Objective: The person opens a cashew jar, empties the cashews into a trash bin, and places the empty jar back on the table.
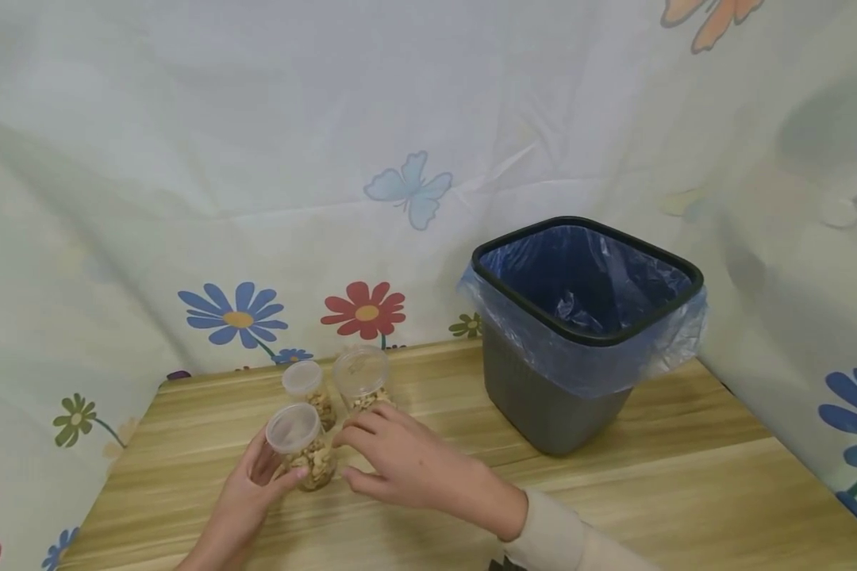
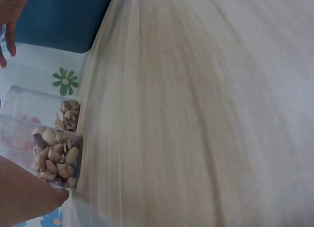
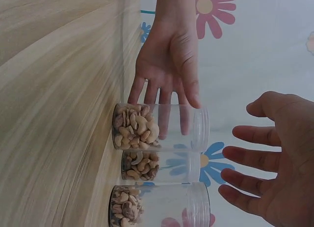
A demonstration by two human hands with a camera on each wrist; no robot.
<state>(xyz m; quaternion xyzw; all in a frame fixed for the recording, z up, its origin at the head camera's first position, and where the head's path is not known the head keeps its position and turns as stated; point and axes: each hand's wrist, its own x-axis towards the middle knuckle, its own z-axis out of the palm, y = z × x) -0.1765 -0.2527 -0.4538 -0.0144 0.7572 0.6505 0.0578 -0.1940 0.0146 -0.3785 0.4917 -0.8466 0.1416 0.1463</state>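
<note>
The near jar is held upright on the table by the left grip; its side is cupped loosely, with the thumb at the front and long fingers laid behind the wall. The right grip is empty, its fingers parted and slightly bent, just to the other side of that jar. Just beyond the left grip the rear jar is crowded against the near one, and the side jar is found just past the right grip's fingertips.

The near jar could be let slip or tipped if it were twisted or lifted, since smooth plastic is braced by little more than thumb and flat fingers. The rear jar could be knocked by the left fingers, so little room being left there. The side jar could be brushed by the right knuckles. Nuts could be spilled if a loose lid were jolted; how tightly it is fitted cannot be told. The bin, well to the right of both grips, is unlikely to be struck.
</note>
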